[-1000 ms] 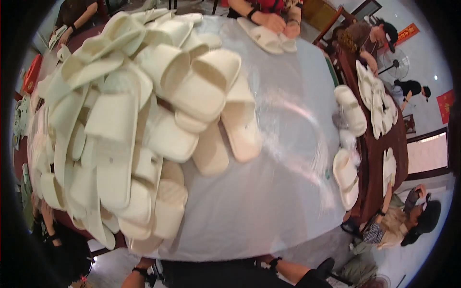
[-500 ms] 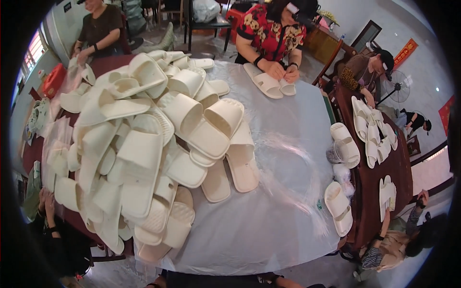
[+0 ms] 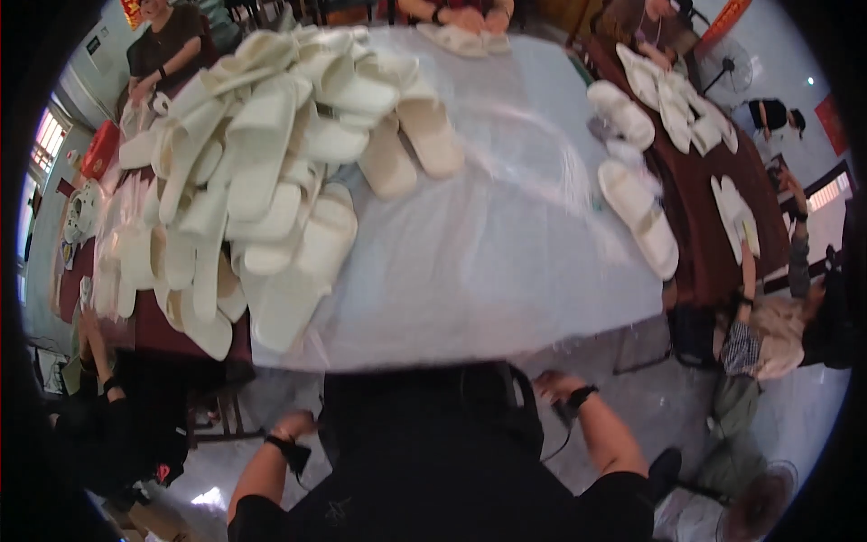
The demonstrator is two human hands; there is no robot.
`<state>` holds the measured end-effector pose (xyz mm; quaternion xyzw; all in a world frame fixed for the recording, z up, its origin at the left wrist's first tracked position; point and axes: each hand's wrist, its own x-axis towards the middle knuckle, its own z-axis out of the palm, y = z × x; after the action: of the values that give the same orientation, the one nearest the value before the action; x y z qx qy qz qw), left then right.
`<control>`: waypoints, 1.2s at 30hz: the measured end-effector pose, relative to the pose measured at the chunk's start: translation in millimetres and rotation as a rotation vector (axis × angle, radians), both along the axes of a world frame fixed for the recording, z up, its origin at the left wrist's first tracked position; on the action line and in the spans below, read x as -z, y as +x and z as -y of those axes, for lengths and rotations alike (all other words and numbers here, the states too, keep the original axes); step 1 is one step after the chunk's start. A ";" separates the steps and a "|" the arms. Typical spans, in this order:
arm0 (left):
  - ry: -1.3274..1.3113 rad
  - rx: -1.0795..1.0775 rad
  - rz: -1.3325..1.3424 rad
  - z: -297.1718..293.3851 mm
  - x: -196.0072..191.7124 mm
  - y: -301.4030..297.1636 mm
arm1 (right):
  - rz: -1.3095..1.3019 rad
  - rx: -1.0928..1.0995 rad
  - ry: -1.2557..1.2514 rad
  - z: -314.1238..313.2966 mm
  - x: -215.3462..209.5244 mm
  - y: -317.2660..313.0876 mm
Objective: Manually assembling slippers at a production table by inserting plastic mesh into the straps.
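Hanging low beside the dark shirt, the left hand [image 3: 293, 423] and right hand [image 3: 555, 387] hold nothing I can make out, too blurry to tell their grip, well apart from the slippers [image 3: 262, 190] piled on the table [image 3: 506, 271].

Matt cream foam slippers [image 3: 262, 181]; glossy clear plastic sheet [image 3: 488, 253] over table; dark wood chair [image 3: 217, 415].

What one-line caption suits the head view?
Both hands, left hand and right hand, hang below the table edge before heaped white slippers.
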<state>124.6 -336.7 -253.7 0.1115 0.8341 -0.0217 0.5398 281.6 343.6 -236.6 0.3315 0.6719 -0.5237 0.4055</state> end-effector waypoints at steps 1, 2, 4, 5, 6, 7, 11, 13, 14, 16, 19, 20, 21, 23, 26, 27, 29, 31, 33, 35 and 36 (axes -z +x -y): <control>0.122 0.037 -0.031 -29.7 -28.7 -27.8 | -0.111 -0.141 -0.010 -61.1 10.5 45.6; 0.154 -0.145 -0.102 -25.0 -100.0 -18.6 | 0.026 -0.044 0.190 -4.7 -64.1 -15.4; 0.335 -0.098 -0.152 -47.7 -160.5 -38.7 | -0.055 0.064 0.253 -37.0 -128.9 7.8; 0.397 -0.142 -0.142 -54.9 -191.3 -43.3 | -0.106 0.120 0.299 -47.8 -146.0 17.0; 0.451 -0.207 -0.141 -51.4 -211.7 -43.3 | -0.161 0.168 0.340 -54.1 -167.9 19.4; 0.533 -0.215 -0.188 -63.2 -248.4 -45.1 | -0.232 0.223 0.380 -60.8 -189.8 24.0; 0.724 -0.294 -0.242 -71.0 -331.9 -55.9 | -0.501 0.430 0.469 -78.2 -274.2 34.8; 0.789 -0.311 -0.307 -76.8 -364.3 -63.9 | -0.637 0.494 0.481 -81.9 -311.3 32.8; 0.816 -0.299 -0.355 -78.7 -378.3 -65.7 | -0.694 0.502 0.494 -82.2 -326.0 28.3; 0.856 -0.243 -0.441 -84.2 -400.8 -69.4 | -0.840 0.462 0.471 -72.2 -354.1 16.1; 0.894 -0.181 -0.479 -91.1 -418.8 -71.0 | -0.941 0.362 0.476 -45.9 -392.0 -5.9; 0.871 -0.125 -0.472 -95.7 -424.2 -71.3 | -0.973 0.313 0.485 -34.7 -402.2 -14.3; 0.848 -0.069 -0.466 -98.2 -427.5 -72.2 | -0.987 0.315 0.490 -26.0 -409.1 -22.7; 0.861 -0.047 -0.446 -99.4 -425.1 -73.0 | -1.018 0.151 0.407 -13.0 -419.4 -38.4; 0.871 -0.004 -0.445 -101.7 -418.7 -72.5 | -0.978 0.042 0.392 -4.0 -422.6 -58.6; 0.842 0.034 -0.441 -106.1 -419.0 -72.4 | -0.969 0.018 0.392 3.4 -422.5 -66.5; 0.809 0.071 -0.436 -110.6 -416.0 -72.9 | -0.966 -0.076 0.420 16.2 -423.3 -82.9; 0.807 0.044 -0.398 -110.2 -412.1 -74.6 | -0.975 -0.143 0.433 22.2 -418.7 -94.3; 0.798 0.052 -0.376 -110.6 -405.9 -79.0 | -0.964 -0.187 0.449 22.5 -412.1 -102.0; 0.817 0.035 -0.356 -110.9 -401.8 -80.7 | -0.956 -0.215 0.484 21.8 -406.3 -111.7; 0.808 -0.010 -0.334 -112.5 -402.3 -80.6 | -0.933 -0.247 0.473 21.7 -403.6 -116.1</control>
<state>44.0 -224.3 148.6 0.3048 0.8519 0.2914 0.3106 165.5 321.9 167.0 0.0643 0.9144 -0.3981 0.0367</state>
